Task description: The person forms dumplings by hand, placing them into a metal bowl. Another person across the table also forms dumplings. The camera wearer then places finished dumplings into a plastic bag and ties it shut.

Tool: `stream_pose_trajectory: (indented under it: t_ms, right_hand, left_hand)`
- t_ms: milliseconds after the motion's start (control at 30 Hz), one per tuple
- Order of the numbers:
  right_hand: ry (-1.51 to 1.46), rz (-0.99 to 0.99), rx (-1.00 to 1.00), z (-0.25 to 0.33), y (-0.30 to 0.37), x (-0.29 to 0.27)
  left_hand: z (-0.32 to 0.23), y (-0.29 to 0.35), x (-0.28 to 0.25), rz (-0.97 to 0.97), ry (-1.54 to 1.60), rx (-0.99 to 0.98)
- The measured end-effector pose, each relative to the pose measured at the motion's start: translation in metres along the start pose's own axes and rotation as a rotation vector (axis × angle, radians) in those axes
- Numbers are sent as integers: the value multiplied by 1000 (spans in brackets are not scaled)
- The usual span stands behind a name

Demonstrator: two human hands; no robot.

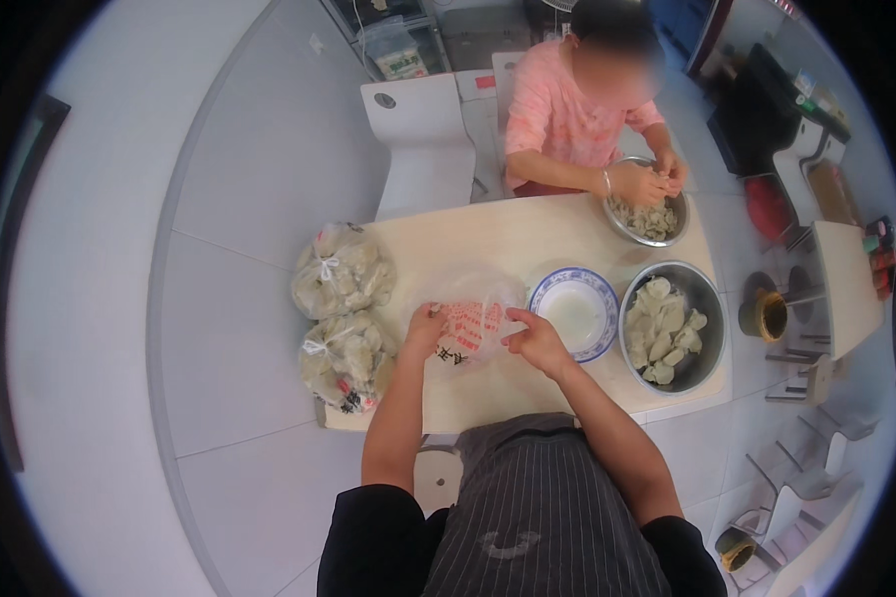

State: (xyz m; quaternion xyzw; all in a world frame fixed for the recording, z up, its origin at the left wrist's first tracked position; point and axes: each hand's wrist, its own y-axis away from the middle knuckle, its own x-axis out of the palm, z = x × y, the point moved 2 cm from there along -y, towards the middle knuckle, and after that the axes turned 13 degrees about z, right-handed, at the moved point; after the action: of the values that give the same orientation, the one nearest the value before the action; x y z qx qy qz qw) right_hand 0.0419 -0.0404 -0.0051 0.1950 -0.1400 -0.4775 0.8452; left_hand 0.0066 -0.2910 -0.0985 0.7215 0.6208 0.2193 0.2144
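tied bags (340,271): 2 | open plastic bag (471,320): 1 | metal bowls (705,298): 2 | plate (573,311): 1

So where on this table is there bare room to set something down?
Bare tabletop lies between the tied bags and the far steel bowl, beyond the plastic bag both hands hold. The right end is crowded: blue-rimmed plate, dumpling bowl.

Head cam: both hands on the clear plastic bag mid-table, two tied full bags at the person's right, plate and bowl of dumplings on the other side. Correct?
Not quite. In the head view the two tied bags lie at the person's left, at the table's left end. The rest holds: left hand and right hand both grip the clear plastic bag, with the plate and bowl of dumplings on the right.
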Motion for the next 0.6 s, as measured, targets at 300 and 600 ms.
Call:
stream_pose_trajectory:
  t_ms: [300, 600]
  right_hand:
    - [-696, -177, -168, -7, 13, 23]
    - [-1445, -6, -281, -13, 25, -41]
  left_hand:
    - [-114, 102, 119, 146, -358, 308]
    - [-125, 100, 217, 370, -872, 484]
